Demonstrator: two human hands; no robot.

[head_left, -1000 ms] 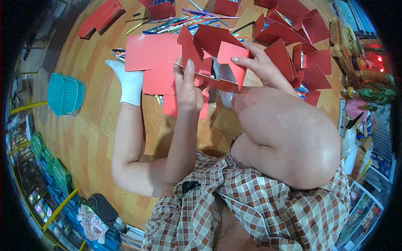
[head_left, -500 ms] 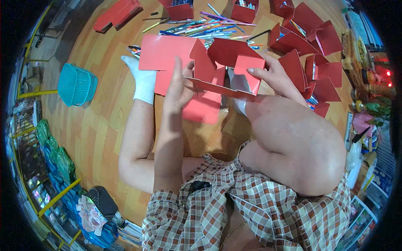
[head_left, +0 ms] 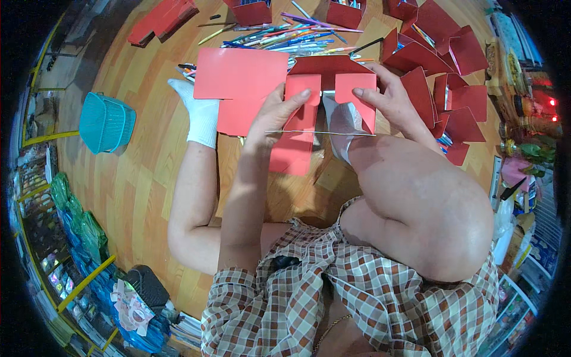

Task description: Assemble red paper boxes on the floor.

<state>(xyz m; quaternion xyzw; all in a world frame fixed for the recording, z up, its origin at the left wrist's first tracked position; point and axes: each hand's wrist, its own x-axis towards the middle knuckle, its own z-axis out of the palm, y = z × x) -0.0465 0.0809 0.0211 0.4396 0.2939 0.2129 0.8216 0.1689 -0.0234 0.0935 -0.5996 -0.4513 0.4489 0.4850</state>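
Between my hands is a partly folded red cardboard box (head_left: pixel 330 63), held up over my feet with its top and bottom gaping. My left hand (head_left: pixel 275 114) grips its left side, thumb pressing on a folded-in flap. The right hand (head_left: pixel 391 100) holds the opposite side, its thumb resting on the other flap. A gap separates the two flaps, and the near wall appears edge-on as a thin line. Beneath and left of the box lie flat red cardboard blanks (head_left: pixel 241 74) on the floor.
A loose pile of pens (head_left: pixel 279 39) lies beyond the box. Several open red boxes (head_left: pixel 416 56), some with pens inside, stand at the right and far side. Folded red cardboard (head_left: pixel 162 21) lies far left, a teal basket (head_left: pixel 107 123) at left. Shelves line both sides.
My left hand has moved right and its thumb has come down on the left flap, which now lies folded inward. The box has turned so its near wall shows edge-on.
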